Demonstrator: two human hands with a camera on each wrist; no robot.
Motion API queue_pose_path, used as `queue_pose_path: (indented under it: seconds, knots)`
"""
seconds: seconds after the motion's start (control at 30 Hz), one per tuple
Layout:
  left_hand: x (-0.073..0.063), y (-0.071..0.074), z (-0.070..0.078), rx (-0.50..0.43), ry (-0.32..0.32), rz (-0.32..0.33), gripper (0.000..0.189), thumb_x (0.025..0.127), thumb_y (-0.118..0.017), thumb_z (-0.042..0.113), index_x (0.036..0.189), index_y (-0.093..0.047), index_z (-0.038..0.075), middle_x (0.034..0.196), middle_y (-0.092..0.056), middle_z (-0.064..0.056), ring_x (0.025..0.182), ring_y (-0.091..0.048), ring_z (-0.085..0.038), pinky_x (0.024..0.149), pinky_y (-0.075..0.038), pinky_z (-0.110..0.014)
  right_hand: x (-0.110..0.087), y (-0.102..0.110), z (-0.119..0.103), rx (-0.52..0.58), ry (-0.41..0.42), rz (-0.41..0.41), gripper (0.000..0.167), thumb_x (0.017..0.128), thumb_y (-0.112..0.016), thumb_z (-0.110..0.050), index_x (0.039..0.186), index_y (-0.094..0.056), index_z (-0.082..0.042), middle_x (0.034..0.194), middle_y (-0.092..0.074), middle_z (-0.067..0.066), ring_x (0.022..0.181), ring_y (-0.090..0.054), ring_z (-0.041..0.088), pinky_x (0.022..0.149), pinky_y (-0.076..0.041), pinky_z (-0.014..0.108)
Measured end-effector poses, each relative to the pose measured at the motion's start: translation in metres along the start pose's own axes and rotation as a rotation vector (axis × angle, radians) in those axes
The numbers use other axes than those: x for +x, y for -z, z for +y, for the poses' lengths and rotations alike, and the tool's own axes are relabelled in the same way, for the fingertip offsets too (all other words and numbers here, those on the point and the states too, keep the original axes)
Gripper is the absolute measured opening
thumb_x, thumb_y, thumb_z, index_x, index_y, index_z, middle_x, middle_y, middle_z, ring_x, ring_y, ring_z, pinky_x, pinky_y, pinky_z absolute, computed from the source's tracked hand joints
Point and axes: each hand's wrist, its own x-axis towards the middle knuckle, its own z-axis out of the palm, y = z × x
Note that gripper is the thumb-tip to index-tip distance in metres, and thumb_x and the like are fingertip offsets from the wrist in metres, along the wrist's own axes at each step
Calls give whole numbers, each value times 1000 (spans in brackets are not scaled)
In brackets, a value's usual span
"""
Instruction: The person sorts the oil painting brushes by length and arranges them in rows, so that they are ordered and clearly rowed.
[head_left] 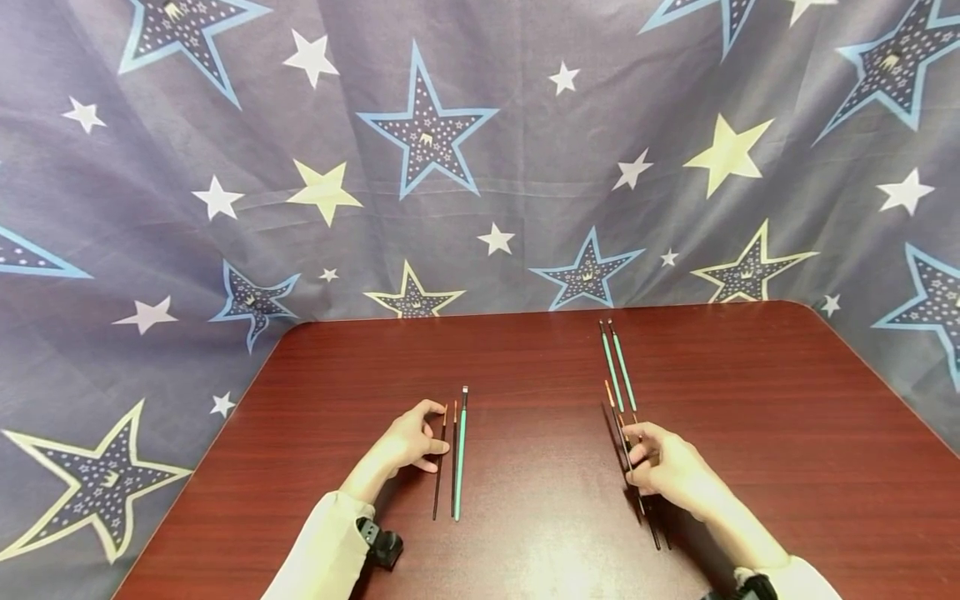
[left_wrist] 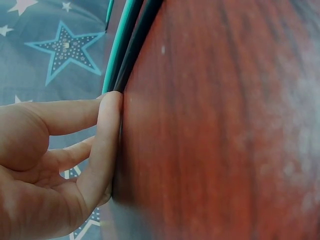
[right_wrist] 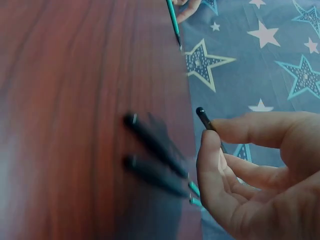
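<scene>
At the left, my left hand [head_left: 411,437] pinches a thin dark paintbrush [head_left: 437,496] lying on the table, thumb across its handle. In the left wrist view, fingertips [left_wrist: 111,102] meet right at the dark handles. Just to its right lie a second dark paintbrush [head_left: 453,475] and a teal paintbrush [head_left: 461,467], roughly parallel. On the other side, my right hand [head_left: 667,467] pinches a dark paintbrush [head_left: 618,425] with an orange tip, tilted above the table. Beneath it two more dark handles [right_wrist: 152,142] lie on the tabletop, partly hidden by the hand.
Two teal paintbrushes [head_left: 618,367] lie side by side behind the right hand, tips toward the far edge. The reddish-brown table [head_left: 525,458] meets a grey star-patterned cloth [head_left: 517,167] at the back and sides. A black wrist strap [head_left: 382,543] sits on the left sleeve.
</scene>
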Motion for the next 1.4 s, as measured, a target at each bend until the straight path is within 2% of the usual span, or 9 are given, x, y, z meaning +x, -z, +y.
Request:
queue_pose_path:
  seconds: [0.27, 0.43, 0.57, 0.97, 1.4]
  knots:
    - [-1, 0, 2, -5, 3, -1, 55, 77, -66, -5, 125, -45, 9, 76, -40, -8, 52, -50, -14, 48, -57, -30, -12, 18, 12, -28, -29, 17, 58, 70, -65, 3, 124, -46, 1, 87, -52, 11, 70, -58, 15, 57, -57, 27]
    - [-2, 0, 1, -7, -6, -8, 55, 76, -67, -5, 125, -45, 8, 76, -40, -7, 51, -50, -14, 48, -57, -30, -17, 25, 19, 10, -57, -6, 58, 71, -65, 4, 125, -43, 5, 87, -50, 11, 72, -58, 16, 60, -58, 30]
    - [-1, 0, 0, -4, -10, -10, 55, 76, -66, -6, 125, -45, 7, 76, -40, -8, 51, -50, -14, 48, -57, -31, -21, 28, 24, -3, -91, -27, 60, 71, -66, 4, 125, -42, 7, 87, -49, 11, 73, -57, 18, 62, -59, 32]
    - [-1, 0, 1, -23, 2, -4, 55, 76, -66, -6, 125, -45, 8, 77, -40, -8, 52, -50, -14, 48, -58, -31, -26, 29, 31, -57, -123, -21, 61, 70, -70, 4, 125, -43, 6, 86, -50, 10, 74, -57, 19, 64, -59, 33]
    - [-1, -1, 2, -29, -2, 4, 55, 75, -66, -8, 125, -46, 7, 76, -40, -7, 52, -49, -14, 47, -57, -30, -26, 25, 26, -173, -132, 36, 53, 68, -71, 2, 117, -51, 5, 79, -51, 7, 68, -56, 16, 58, -59, 30]
